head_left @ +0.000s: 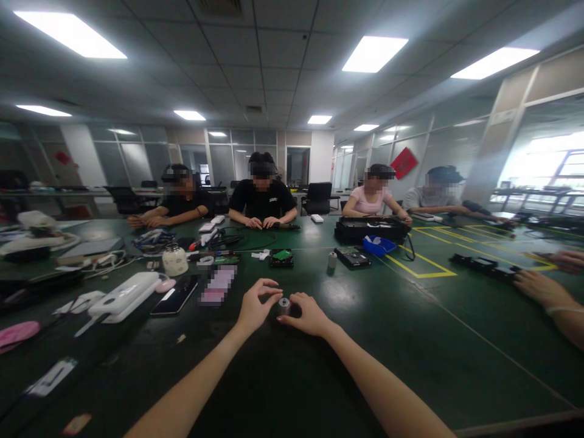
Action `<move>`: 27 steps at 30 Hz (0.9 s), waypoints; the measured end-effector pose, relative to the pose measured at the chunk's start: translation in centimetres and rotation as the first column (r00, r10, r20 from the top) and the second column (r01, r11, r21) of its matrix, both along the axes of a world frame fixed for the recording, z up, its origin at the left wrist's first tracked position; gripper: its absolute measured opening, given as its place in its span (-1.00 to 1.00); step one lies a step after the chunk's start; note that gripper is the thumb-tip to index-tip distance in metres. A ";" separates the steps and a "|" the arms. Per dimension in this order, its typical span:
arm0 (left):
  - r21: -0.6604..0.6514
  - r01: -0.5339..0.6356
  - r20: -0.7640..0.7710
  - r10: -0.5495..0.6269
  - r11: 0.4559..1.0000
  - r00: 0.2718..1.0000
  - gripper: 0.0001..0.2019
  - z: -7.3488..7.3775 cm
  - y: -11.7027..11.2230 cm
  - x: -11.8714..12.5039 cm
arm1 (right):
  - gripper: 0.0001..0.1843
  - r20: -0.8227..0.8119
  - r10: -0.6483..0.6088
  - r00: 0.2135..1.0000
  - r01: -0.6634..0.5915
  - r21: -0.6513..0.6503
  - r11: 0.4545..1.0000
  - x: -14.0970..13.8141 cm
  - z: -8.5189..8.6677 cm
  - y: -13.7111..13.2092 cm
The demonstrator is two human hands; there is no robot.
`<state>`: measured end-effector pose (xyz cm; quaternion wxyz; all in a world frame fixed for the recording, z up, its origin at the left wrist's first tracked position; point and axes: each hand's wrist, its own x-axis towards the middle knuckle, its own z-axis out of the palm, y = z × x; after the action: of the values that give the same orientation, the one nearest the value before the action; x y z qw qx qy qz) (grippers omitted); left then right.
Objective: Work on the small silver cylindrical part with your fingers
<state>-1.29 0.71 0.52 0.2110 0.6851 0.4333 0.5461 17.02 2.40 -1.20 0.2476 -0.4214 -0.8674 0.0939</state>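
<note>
A small silver cylinder, which looks like a small electric motor [284,306], stands upright on the green table in front of me. My right hand [310,313] grips it from the right, thumb at the near side and fingers behind. On the other side, my left hand [258,306] is curved with thumb and forefinger apart. Its fingertips come close to the motor's top left edge; whether they touch it I cannot tell. Farther back stands a second silver cylinder [332,260], beside a hard drive [353,257]. A green circuit board [281,257] lies on a dark block.
Left of my hands are a phone [176,296], a white power strip [125,298], a round cream container [175,260] and tangled cables. A blue tray [379,245] lies by a black case [371,230]. Several people sit opposite; another person's hands [542,287] reach in at right.
</note>
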 end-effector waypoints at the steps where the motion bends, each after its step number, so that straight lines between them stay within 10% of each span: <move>1: 0.000 0.022 0.001 -0.022 1.000 1.000 -0.87 0.1 -0.1 0.3 | -0.55 -0.004 0.002 1.000 -0.002 -0.001 1.000 0.0 0.0 0.0; 27: -0.005 0.116 -0.010 -0.117 0.993 0.993 -0.85 -0.7 -0.1 0.8 | -0.54 -0.044 -0.001 0.999 -0.001 -0.035 0.999 -0.1 0.3 -0.4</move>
<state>-0.46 0.63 -0.18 0.2416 0.7117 0.3949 0.5284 16.90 2.02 -0.86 0.2590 -0.4234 -0.8600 0.1183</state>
